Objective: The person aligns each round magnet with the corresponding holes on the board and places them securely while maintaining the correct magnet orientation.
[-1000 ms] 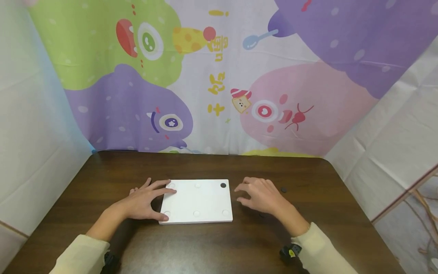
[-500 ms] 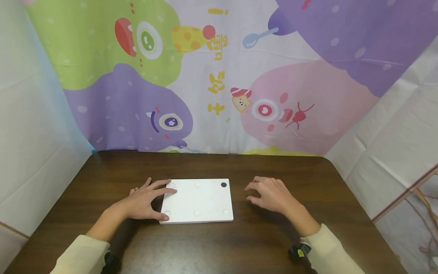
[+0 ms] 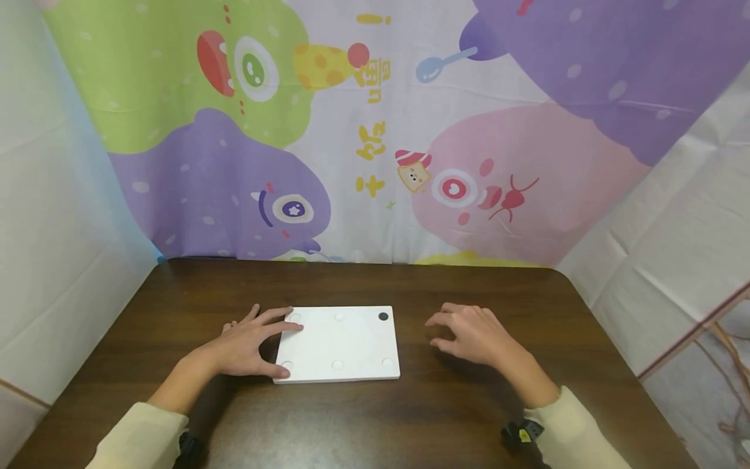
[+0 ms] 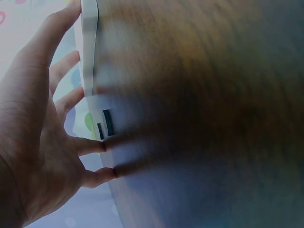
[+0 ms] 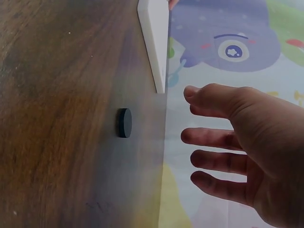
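A white rectangular board (image 3: 346,345) with several shallow round recesses lies on the table. A black disc (image 3: 383,316) sits in its far right recess. My left hand (image 3: 249,345) rests on the board's left end, fingers spread, thumb at the near corner. In the left wrist view, dark discs (image 4: 108,122) are on the table beside its ring and little fingers. To the right of the board, my right hand (image 3: 471,332) hovers over the table with loosely bent fingers, holding nothing. The right wrist view has a black disc (image 5: 124,122) on the table below it, hidden in the head view.
The brown wooden table (image 3: 351,423) ends at a printed cartoon curtain (image 3: 375,228) behind. White sheets (image 3: 662,280) hang at both sides. Each wrist wears a black strap device (image 3: 521,433) by the sleeve.
My right hand has moved right, away from the board, and now covers the spot where a dark disc showed. The left hand and the board have stayed in place.
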{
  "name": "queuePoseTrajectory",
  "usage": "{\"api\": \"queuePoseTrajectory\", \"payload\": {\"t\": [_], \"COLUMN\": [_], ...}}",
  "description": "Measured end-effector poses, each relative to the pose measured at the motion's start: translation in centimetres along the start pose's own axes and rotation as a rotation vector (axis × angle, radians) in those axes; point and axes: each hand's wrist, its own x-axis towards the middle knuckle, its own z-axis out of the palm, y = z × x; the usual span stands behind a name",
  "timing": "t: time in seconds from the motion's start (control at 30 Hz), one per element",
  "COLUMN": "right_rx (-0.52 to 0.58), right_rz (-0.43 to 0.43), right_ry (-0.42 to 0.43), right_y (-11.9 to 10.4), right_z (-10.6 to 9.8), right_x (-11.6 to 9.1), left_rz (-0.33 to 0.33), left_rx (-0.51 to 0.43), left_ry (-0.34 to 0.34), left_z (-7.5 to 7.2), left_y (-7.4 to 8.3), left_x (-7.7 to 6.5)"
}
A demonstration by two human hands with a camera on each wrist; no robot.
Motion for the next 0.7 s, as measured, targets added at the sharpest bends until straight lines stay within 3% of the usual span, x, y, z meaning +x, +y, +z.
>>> {"api": "queuePoseTrajectory", "payload": {"t": [0.7], "right_rx": [0.041], "right_rz": [0.057], "right_ry": [-0.318], "right_y": [-0.09], "right_z": [-0.51], "right_x": [-0.04], "left_rz": [0.001], "left_rx": [0.005], "left_ry": [-0.005], "left_z": [-0.04], "left_y": [-0.04], "left_x": [-0.07]}}
